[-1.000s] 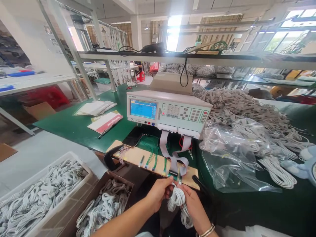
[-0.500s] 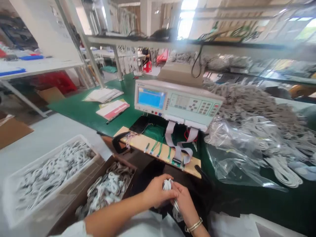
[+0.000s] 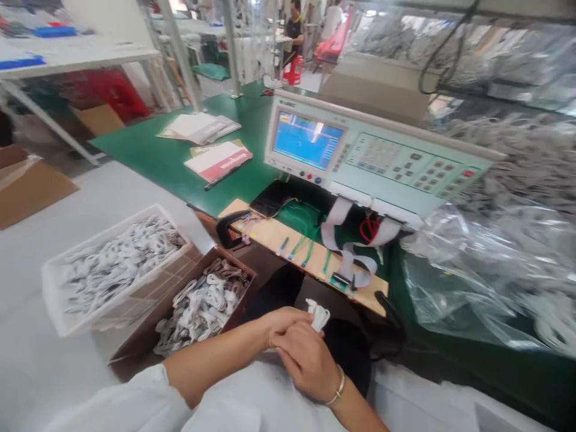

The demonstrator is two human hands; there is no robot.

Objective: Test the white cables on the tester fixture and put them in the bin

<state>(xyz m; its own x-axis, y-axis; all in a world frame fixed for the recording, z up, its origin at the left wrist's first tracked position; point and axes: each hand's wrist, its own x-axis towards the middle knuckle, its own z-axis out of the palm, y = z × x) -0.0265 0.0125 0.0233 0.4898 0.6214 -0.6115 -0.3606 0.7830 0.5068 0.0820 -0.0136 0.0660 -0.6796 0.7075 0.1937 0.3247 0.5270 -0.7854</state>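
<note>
A coiled bundle of white cable [image 3: 320, 317] sticks out past my fingers, low in the middle of the view. My left hand [image 3: 284, 323] is closed on it, partly covered by the other hand. Across it lies my right hand [image 3: 310, 363], fingers curled around the same bundle, with a bracelet [image 3: 337, 387] at the wrist. The cable's lower part is hidden inside my hands. Just beyond them is a wooden board [image 3: 270, 234] with small connectors and green wires, joined by grey ribbon cables [image 3: 330, 231] to a tester with a blue screen [image 3: 308, 141].
To the left, a brown box [image 3: 252, 285] and a white bin [image 3: 56, 306] hold many coiled cables. Papers [image 3: 218, 159] lie on the green table [image 3: 135, 132]. Clear plastic [image 3: 445, 300] and heaped cables [image 3: 508, 150] occupy the right side. A person [image 3: 294, 30] sits far back.
The view has tilted down and shifted left. My right hand has moved over my left, and the bundle now points forward, its dangling loops out of sight.
</note>
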